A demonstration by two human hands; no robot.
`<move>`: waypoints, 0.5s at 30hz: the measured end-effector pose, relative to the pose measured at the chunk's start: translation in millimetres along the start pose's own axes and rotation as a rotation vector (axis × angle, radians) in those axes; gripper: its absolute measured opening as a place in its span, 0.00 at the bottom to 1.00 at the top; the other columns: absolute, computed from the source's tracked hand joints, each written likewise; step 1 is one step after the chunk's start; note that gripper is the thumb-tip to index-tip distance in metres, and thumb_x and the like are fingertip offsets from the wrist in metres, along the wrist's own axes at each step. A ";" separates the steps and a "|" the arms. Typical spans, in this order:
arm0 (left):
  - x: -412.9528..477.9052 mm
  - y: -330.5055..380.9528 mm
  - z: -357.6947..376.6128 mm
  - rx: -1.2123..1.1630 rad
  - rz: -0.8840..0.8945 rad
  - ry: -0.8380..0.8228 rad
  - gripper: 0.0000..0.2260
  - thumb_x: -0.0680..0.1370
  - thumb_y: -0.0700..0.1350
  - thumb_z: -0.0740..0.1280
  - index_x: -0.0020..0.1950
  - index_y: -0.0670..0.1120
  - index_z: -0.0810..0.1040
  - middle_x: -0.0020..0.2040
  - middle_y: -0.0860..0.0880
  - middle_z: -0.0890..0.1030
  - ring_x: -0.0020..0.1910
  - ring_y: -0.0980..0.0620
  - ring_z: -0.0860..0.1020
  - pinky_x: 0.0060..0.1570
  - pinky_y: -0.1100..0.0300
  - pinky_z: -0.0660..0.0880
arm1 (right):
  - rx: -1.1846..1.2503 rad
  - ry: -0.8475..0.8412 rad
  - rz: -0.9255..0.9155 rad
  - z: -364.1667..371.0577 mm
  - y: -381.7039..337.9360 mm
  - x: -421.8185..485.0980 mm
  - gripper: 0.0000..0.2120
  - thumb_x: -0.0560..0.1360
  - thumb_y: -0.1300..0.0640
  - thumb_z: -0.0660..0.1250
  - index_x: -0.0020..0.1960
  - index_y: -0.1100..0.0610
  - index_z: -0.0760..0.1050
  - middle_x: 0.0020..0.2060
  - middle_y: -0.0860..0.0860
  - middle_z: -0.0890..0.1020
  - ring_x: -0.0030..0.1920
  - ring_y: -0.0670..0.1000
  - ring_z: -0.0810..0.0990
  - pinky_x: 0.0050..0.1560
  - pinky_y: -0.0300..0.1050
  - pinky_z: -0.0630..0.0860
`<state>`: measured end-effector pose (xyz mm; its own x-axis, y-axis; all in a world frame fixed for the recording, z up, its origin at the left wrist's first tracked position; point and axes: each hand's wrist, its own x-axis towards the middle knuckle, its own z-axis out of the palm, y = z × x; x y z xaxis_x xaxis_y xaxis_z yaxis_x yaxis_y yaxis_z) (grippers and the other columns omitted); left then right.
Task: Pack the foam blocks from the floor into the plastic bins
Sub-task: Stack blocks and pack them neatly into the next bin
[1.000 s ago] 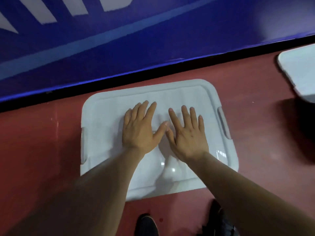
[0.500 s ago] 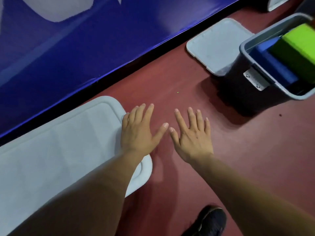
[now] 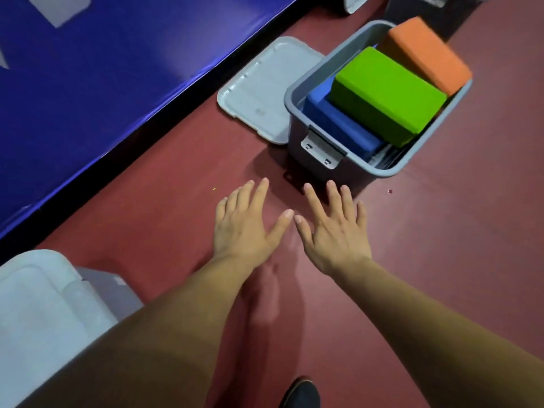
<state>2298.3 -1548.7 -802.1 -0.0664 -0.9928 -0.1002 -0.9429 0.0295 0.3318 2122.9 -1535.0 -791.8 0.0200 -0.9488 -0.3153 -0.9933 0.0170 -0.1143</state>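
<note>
An open grey plastic bin (image 3: 297, 119) stands on the red floor at the upper right. Inside it lie a green foam block (image 3: 385, 95), an orange foam block (image 3: 426, 54) that sticks up over the far rim, and a blue foam block (image 3: 335, 122) under the green one. My left hand (image 3: 244, 225) and my right hand (image 3: 332, 231) hover side by side over the floor just in front of that bin, fingers straight and spread, holding nothing. A closed bin with a white lid (image 3: 38, 301) sits at the lower left.
A loose grey lid (image 3: 262, 86) lies flat on the floor left of the open bin, next to the blue wall (image 3: 103, 69). Another dark bin (image 3: 435, 10) stands at the top right. A dark shoe (image 3: 300, 393) shows at the bottom edge.
Both hands have left the white lid of the closed bin and moved right, towards the open bin. The view has swung right, bringing the open bin and its blocks fully into sight.
</note>
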 end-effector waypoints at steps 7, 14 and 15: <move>62.3 60.9 8.8 -0.011 0.046 -0.037 0.38 0.76 0.72 0.46 0.82 0.53 0.56 0.78 0.47 0.65 0.76 0.48 0.63 0.75 0.49 0.58 | -0.009 0.013 0.106 -38.2 64.4 42.3 0.31 0.82 0.33 0.40 0.82 0.41 0.36 0.83 0.55 0.41 0.82 0.58 0.38 0.79 0.63 0.43; 163.4 113.4 14.2 -0.038 0.056 -0.048 0.38 0.77 0.71 0.43 0.82 0.52 0.58 0.75 0.46 0.68 0.68 0.44 0.71 0.66 0.48 0.66 | -0.043 0.072 0.140 -88.4 107.4 123.9 0.30 0.83 0.34 0.43 0.82 0.38 0.39 0.83 0.56 0.45 0.82 0.59 0.42 0.78 0.64 0.46; 174.2 120.2 15.0 -0.052 0.043 -0.052 0.38 0.77 0.71 0.43 0.82 0.52 0.57 0.75 0.45 0.67 0.67 0.43 0.72 0.64 0.48 0.67 | -0.060 0.082 0.135 -95.2 113.0 136.2 0.30 0.83 0.34 0.44 0.82 0.38 0.40 0.83 0.56 0.47 0.82 0.59 0.43 0.77 0.64 0.46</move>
<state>2168.6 -1716.4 -793.8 -0.1249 -0.9833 -0.1327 -0.9205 0.0649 0.3854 2002.6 -1692.3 -758.0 -0.1206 -0.9618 -0.2457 -0.9914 0.1292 -0.0191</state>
